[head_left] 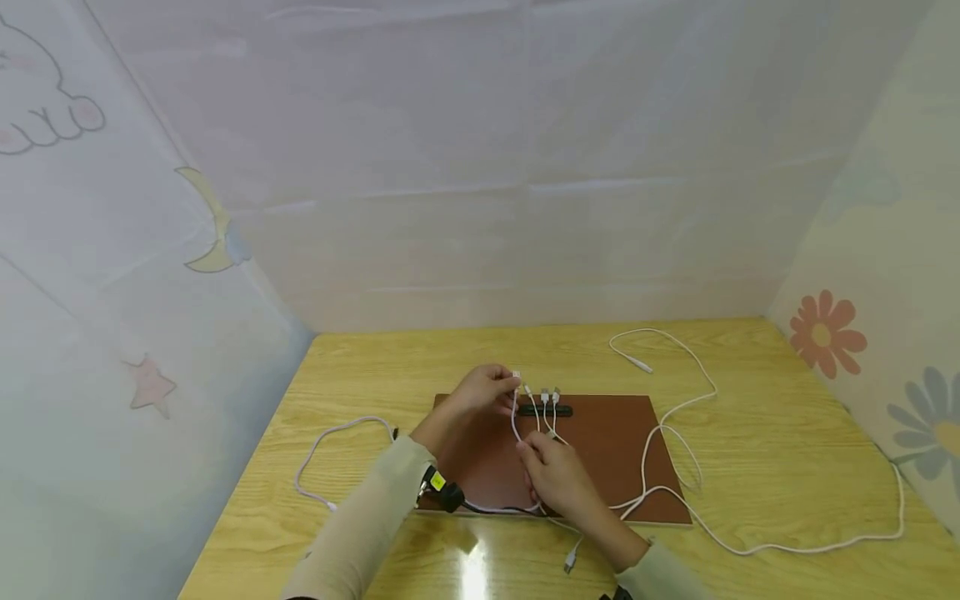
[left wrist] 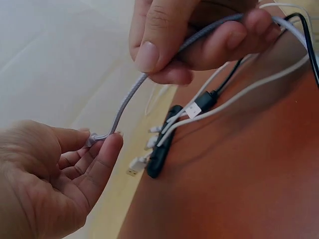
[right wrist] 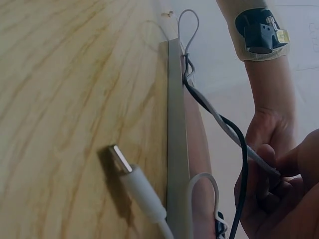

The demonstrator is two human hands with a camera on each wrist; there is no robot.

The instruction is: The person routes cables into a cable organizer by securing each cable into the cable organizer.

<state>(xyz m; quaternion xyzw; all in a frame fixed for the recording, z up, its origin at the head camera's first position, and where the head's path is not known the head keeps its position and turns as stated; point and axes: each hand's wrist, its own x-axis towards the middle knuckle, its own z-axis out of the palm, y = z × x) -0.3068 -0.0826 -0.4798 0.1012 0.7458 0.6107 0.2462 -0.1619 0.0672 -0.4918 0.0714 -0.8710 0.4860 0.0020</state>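
A pale lavender braided cable (left wrist: 124,105) runs between both hands. My left hand (head_left: 486,388) pinches it by its plug end (head_left: 516,375), above the far edge of the brown board (head_left: 480,467). Farther along the same cable, my right hand (head_left: 558,475) grips it between thumb and fingers. Just right of the left hand, a black cable holder (left wrist: 158,167) lies along the board's far edge, with several white cables in it. Their white plugs (left wrist: 135,165) stick out past the holder. In the left wrist view, a black USB plug (left wrist: 203,103) hangs near those cables.
A long white cable (head_left: 795,550) loops over the wooden table (head_left: 780,450) on the right. Another lavender cable (head_left: 303,467) curves at the left. Near the front edge lies a white plug (head_left: 570,562). Fabric-covered walls (head_left: 525,250) stand at the back and sides.
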